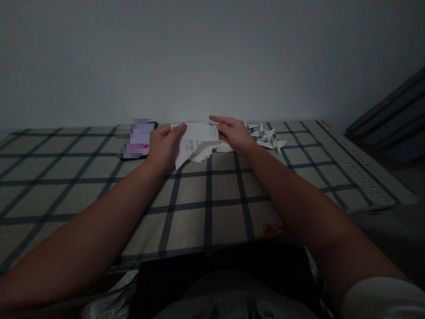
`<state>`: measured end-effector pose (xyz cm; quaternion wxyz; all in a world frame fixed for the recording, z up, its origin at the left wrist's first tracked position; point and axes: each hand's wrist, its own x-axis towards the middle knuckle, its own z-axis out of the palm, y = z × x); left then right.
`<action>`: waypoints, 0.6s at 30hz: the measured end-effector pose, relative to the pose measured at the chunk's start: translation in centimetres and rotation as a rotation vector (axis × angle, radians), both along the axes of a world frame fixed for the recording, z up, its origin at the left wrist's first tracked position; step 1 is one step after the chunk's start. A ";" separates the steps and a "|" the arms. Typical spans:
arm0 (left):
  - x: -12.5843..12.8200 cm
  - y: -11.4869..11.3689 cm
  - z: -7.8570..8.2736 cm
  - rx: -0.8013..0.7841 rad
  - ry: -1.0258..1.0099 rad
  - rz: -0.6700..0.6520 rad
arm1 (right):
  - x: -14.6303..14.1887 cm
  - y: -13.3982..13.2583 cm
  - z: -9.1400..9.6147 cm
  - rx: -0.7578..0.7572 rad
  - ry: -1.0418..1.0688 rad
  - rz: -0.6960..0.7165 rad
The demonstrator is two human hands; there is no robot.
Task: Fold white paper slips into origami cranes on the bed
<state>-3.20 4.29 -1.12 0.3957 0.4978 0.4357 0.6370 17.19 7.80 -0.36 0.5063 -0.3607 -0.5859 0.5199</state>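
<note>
A printed sheet of paper (195, 133) is held up between my two hands above the checked tablecloth, its lower right edge folded or curled over. My left hand (165, 144) grips the sheet's left side, thumb on top. At the right side, my right hand (234, 134) pinches the edge with its index finger stretched out. More white paper pieces (202, 154) lie under and behind the sheet, partly hidden by it. Just right of my right hand sits a cluster of folded paper pieces with pointed tips (265, 135).
A tablet or phone (141, 139) with a lit screen, partly blurred out, stands left of my left hand. An orange-handled object (274, 229) lies near the front edge by my right forearm. A wall (199, 62) closes off the back; dark curtain folds (395, 115) hang at right.
</note>
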 end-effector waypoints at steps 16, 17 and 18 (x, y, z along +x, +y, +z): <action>-0.5 -0.4 0.6 0.126 0.432 0.136 | 0.1 -0.7 0.4 0.297 -0.390 -0.077; -0.7 -0.3 0.6 0.146 0.489 0.159 | 0.1 -0.8 0.7 0.331 -0.418 -0.093; -0.9 -0.1 0.5 0.160 0.530 0.176 | 0.1 -0.9 0.9 0.358 -0.447 -0.094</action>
